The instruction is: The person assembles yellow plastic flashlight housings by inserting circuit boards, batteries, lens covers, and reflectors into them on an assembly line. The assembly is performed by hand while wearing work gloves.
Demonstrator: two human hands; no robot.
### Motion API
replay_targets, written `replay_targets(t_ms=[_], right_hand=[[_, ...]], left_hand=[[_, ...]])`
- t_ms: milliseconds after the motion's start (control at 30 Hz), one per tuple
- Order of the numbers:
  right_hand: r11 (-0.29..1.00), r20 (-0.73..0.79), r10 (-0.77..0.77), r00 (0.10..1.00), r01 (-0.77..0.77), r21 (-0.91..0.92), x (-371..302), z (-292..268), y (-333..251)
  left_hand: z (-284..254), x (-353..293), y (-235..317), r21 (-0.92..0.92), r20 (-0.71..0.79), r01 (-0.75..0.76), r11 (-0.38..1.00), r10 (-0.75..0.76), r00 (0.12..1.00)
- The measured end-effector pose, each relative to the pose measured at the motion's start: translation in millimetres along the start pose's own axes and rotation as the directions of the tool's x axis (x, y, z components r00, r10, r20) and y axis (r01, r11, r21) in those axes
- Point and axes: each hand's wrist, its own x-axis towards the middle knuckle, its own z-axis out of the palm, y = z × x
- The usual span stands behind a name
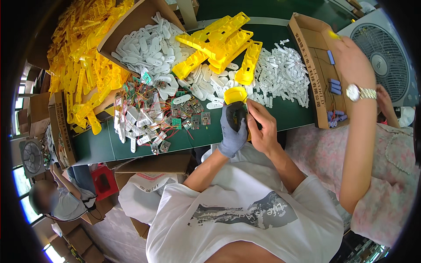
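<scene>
My left hand [233, 127], in a grey glove with a dark palm, is wrapped around a yellow plastic housing [236, 94] with a wide, rounded end pointing away from me. Against its right side my bare right hand [263, 126] is closed, thumb and forefinger drawn together at the housing's edge. What these fingers pinch, if anything, is too small to tell. Just beyond lie several long yellow housings [247, 65], stacked crosswise on white oval plastic pieces [206, 83]. Left of my gloved hand are small circuit boards with red wires [176, 123].
A carton of white oval parts [149, 48] stands behind, beside a large heap of yellow housings [81, 57]. Small white parts [283, 72] are piled to the right. A co-worker's arm [362, 109] reaches over a carton [313, 65] with blue cylinders, near a fan [381, 55].
</scene>
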Motion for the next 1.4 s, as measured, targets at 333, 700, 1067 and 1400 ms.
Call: replay_targets(t_ms=[333,700,1067,1400], right_hand=[[0.995,0.137,0.039,0.990,-0.026,-0.092,30,-31,-19],[0.680,-0.282,0.161,0.946,-0.314,-0.663,129,-95,63],[0.977,-0.098,-0.067,0.993,0.045,-0.206,76,-31,5],[0.917,0.473,-0.211,0.855,0.340,-0.206,32,76,-2]], left_hand=[[9,32,44,-0.478,0.235,0.319,0.818,-0.231,0.944],[-53,145,82,0.779,0.490,-0.564,0.273,0.295,0.820],[-107,193,110,0.696,0.541,-0.672,0.254,0.429,0.723],[-123,-58,96,-0.459,-0.167,0.272,0.846,-0.383,0.909]])
